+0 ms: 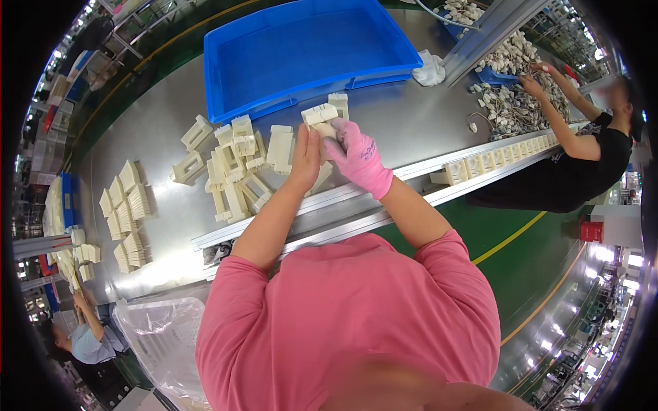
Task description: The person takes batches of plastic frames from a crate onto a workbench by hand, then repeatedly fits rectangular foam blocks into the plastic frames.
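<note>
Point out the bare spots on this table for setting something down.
On the metal table, there's bare room between the stacked cream parts and the loose cream frames, also between the blue bin, metal rail and wired-parts heap. It's crowded left of the left hand, among those frames, and at that heap.

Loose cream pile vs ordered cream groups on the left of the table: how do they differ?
The loose pile lies jumbled at mixed angles; the ordered groups sit in close-packed rows. Open frames show in the loose pile, while the ordered groups show mostly ribbed faces. The loose pile is nearer the left hand. Both are cream and on the metal table.
</note>
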### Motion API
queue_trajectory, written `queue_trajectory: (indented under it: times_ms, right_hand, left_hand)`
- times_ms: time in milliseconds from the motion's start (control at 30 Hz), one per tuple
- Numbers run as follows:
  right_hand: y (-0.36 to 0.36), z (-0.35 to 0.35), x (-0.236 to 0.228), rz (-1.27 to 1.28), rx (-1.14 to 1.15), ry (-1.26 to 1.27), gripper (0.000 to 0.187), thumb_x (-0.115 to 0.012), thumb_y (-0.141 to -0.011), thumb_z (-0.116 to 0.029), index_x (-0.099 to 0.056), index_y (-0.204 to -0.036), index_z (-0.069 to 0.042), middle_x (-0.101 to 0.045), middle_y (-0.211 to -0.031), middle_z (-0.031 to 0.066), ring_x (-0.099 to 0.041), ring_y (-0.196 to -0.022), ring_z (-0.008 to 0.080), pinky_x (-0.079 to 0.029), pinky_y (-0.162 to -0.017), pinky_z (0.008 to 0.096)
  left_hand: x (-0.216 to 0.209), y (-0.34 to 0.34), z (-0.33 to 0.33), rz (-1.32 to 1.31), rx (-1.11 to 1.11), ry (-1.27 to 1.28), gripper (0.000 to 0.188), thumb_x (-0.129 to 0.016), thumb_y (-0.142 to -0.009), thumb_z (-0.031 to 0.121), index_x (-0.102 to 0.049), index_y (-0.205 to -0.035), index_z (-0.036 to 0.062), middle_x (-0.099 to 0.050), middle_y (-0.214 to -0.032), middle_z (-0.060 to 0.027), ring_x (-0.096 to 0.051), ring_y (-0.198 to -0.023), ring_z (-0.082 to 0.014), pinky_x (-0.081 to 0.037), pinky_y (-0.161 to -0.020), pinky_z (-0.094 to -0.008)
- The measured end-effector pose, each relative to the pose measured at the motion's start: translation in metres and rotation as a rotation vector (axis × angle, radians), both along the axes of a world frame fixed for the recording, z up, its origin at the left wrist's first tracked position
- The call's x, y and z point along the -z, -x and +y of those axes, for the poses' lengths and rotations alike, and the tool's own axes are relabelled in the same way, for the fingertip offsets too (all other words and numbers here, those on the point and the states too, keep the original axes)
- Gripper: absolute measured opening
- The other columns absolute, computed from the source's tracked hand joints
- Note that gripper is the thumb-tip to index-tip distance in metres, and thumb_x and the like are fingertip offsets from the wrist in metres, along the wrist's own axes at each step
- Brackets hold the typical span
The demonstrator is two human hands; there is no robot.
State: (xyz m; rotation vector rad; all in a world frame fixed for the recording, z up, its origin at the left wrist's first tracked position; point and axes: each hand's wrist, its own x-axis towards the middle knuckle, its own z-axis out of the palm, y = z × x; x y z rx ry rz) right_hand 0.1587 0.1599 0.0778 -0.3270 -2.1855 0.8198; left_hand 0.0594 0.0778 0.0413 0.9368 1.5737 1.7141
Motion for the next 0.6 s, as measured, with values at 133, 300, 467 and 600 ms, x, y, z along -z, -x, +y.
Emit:
queue_trajectory:
  times_ms: [133, 300, 467, 600]
  right_hand:
    - [-0.002, 0.002, -0.01, -0.136, -0.062, 0.112, 0.032, -0.057, -0.076, -0.009, -0.042, -0.104, -0.002, -0.05, -0.061, 0.0066, -0.05, -0.05, 0.0176, -0.039, -0.047, 0.0276]
    - [-0.01, 0.002, -0.033, -0.244, -0.201, 0.221, 0.036, -0.053, -0.077, -0.006, -0.043, -0.111, -0.002, -0.05, -0.064, 0.005, -0.049, -0.054, 0.0139, -0.039, -0.051, 0.0245]
    - [-0.029, 0.018, -0.048, -0.21, -0.159, 0.568, 0.046, -0.05, -0.074, -0.009, -0.041, -0.119, -0.004, -0.055, -0.084, 0.0086, -0.054, -0.074, 0.0171, -0.043, -0.071, 0.0291]
    - [-0.038, 0.032, -0.043, 0.033, -0.131, 0.058, 0.049, -0.053, -0.073, -0.013, -0.042, -0.12, -0.005, -0.053, -0.095, 0.0105, -0.05, -0.088, 0.0175, -0.04, -0.08, 0.0295]
  left_hand:
    - [0.008, 0.003, 0.001, -0.056, 0.001, -0.026, 0.047, -0.025, -0.092, 0.037, -0.029, -0.126, 0.005, -0.041, -0.119, -0.0095, -0.04, -0.109, -0.0179, -0.031, -0.093, -0.0283]
    - [-0.004, -0.003, 0.0, -0.494, 0.2, 0.008, 0.046, -0.038, -0.089, 0.036, -0.031, -0.124, 0.0069, -0.043, -0.117, -0.0083, -0.043, -0.107, -0.0174, -0.035, -0.09, -0.0306]
    - [-0.022, -0.006, -0.003, -0.481, 0.243, 0.117, 0.044, -0.045, -0.086, 0.029, -0.034, -0.121, 0.0057, -0.051, -0.106, -0.0092, -0.053, -0.094, -0.0186, -0.046, -0.076, -0.0306]
    - [-0.029, -0.013, -0.005, -0.614, 0.626, 0.176, 0.04, -0.05, -0.084, 0.029, -0.04, -0.113, 0.0028, -0.057, -0.084, -0.0152, -0.061, -0.07, -0.0227, -0.05, -0.051, -0.0306]
